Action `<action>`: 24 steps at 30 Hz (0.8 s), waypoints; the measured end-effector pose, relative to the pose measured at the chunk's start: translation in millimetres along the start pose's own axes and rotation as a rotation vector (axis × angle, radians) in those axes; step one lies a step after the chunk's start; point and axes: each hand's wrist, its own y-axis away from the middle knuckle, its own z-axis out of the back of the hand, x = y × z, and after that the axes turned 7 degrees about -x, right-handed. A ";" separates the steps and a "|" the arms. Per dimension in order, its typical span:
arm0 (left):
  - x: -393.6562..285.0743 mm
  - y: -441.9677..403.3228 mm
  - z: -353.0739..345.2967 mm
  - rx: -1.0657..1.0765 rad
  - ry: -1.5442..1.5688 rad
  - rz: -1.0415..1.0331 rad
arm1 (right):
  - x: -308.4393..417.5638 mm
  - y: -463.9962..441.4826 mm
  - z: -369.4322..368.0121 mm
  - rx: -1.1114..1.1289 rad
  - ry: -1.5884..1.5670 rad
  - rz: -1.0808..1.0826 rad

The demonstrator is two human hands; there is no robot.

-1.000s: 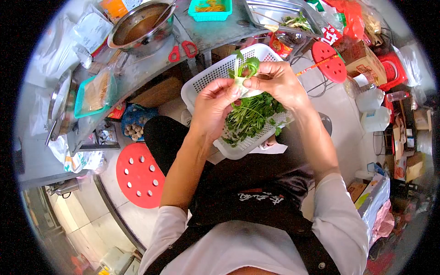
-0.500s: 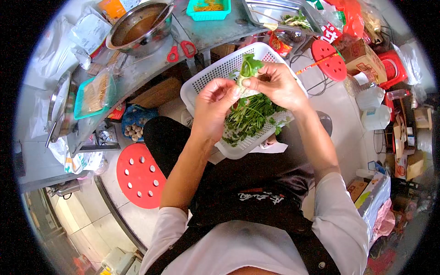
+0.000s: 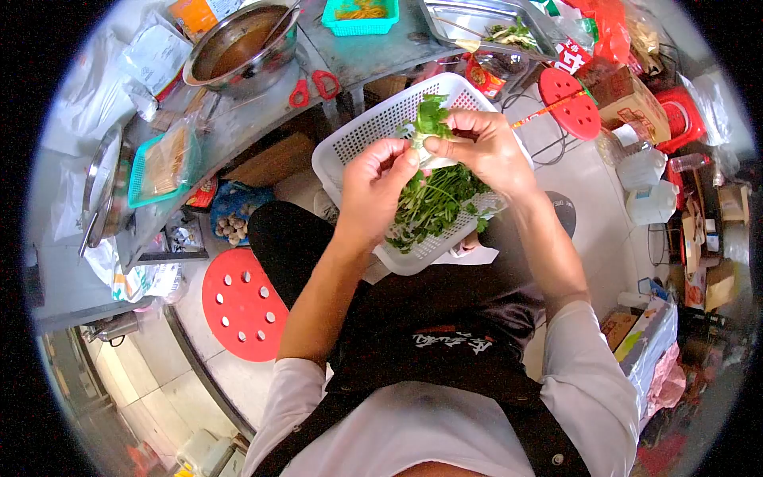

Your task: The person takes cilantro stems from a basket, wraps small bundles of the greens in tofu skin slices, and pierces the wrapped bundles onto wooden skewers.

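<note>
In front of me, both hands pinch a small roll (image 3: 420, 144), a pale, thin sheet wrapped around green cilantro-like leaves that stick out at its far end. My left hand (image 3: 375, 187) grips its left side between thumb and fingers. From the right, my right hand (image 3: 486, 151) has its thumb pressed on the sheet, fingers curled behind. Below the hands is a white perforated basket (image 3: 338, 151) by my lap, with a heap of leafy green stems (image 3: 437, 208) in it. The fingers partly cover the roll.
On the grey table (image 3: 350, 60) are a metal bowl of brown liquid (image 3: 242, 48), red-handled scissors (image 3: 312, 86), a teal basket (image 3: 362, 22), a metal tray (image 3: 465, 28) and a skewer basket (image 3: 159, 171). Red stools (image 3: 246, 306) stand at left and far right. Jugs (image 3: 652, 199) are at right.
My fingers have shifted slightly on the roll, and the leaves at its far end now fan out more to the right. The left hand is turned a little inward.
</note>
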 end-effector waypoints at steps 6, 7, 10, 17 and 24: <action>-8.9 -5.3 10.4 0.307 0.456 0.416 | -3.1 -2.3 4.8 0.114 -0.235 -0.137; -8.4 -4.6 9.1 0.246 0.399 0.376 | -4.2 -2.8 5.0 0.120 -0.213 -0.115; -4.0 -4.2 2.4 0.097 0.192 0.201 | -4.6 -2.7 -0.1 0.046 -0.142 -0.085; -2.4 1.3 -4.6 -0.115 -0.038 -0.050 | -6.8 0.8 -5.4 -0.091 0.087 0.022; -9.6 0.1 4.7 0.081 0.326 0.226 | -2.6 6.0 -2.5 -0.051 -0.240 -0.052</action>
